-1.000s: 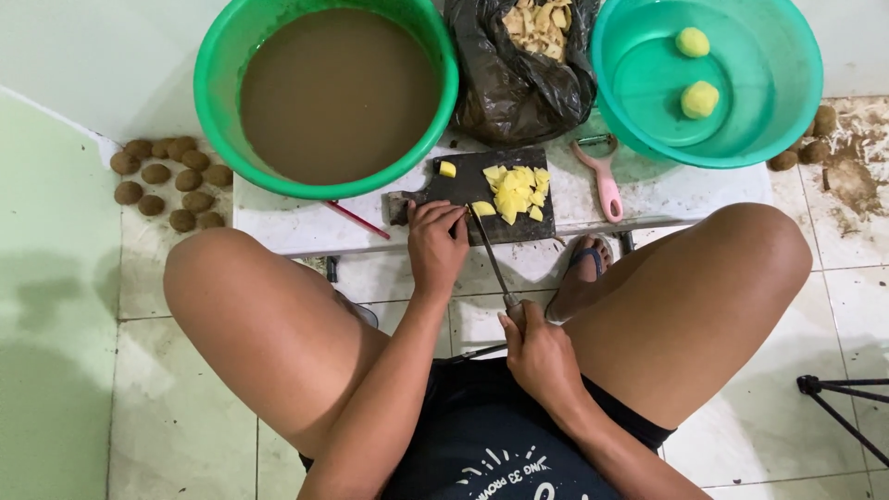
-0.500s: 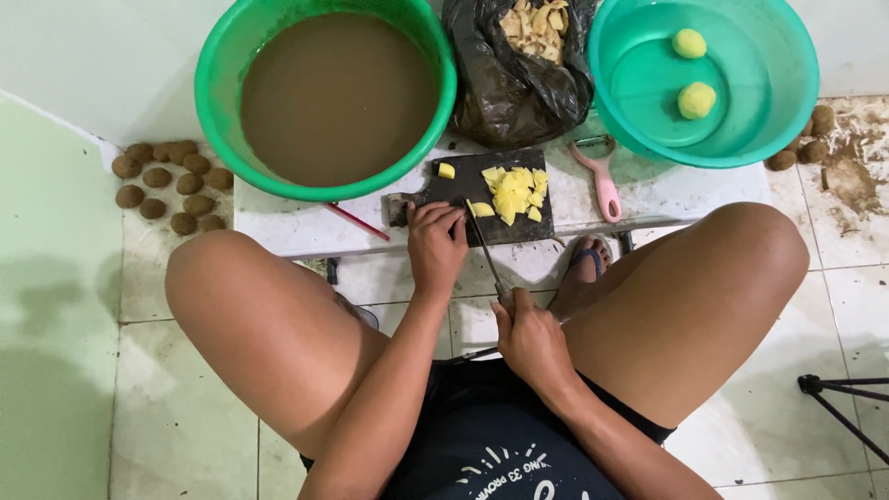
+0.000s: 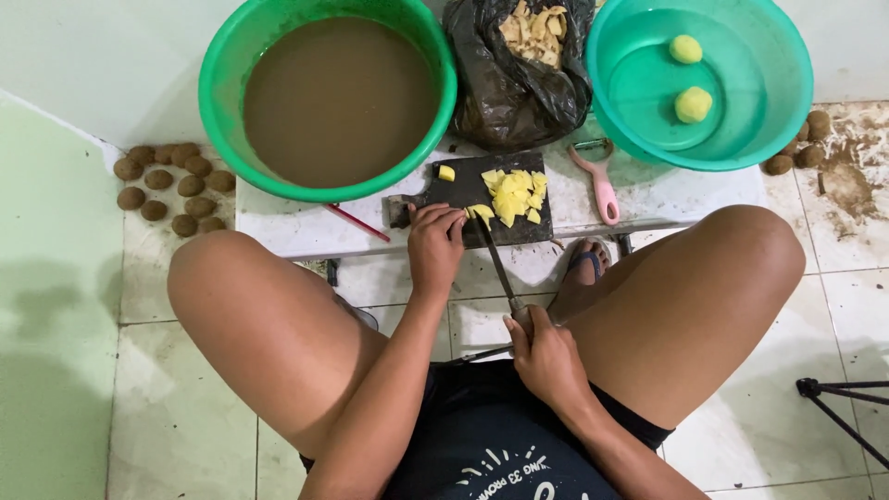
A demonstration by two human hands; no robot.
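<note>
Low white desk (image 3: pixel 296 227) on a tiled floor, carrying everything. Large green plastic basin (image 3: pixel 227 102) full of murky brown water at the left end; wide teal plastic basin (image 3: pixel 787 111) at the right end, two peeled yellow potatoes (image 3: pixel 694 104) inside. Crumpled black plastic bag (image 3: pixel 505 97) of pale peelings between the basins. Small dark rectangular cutting board (image 3: pixel 468 185) at the near edge, heaped with yellow potato chunks (image 3: pixel 514 196). Long-bladed kitchen knife (image 3: pixel 495 259) reaching from the lap up onto the board. Right hand (image 3: pixel 546 356), fingers clamped on the knife handle, low between the knees. Left hand (image 3: pixel 433 245), fingers together, curled down on the board's left part, pinning a pale piece beside the blade. Pink-handled peeler (image 3: pixel 602 185) just right of the board. Unpeeled brown round potatoes (image 3: pixel 171 185) clustered on the floor, left.
</note>
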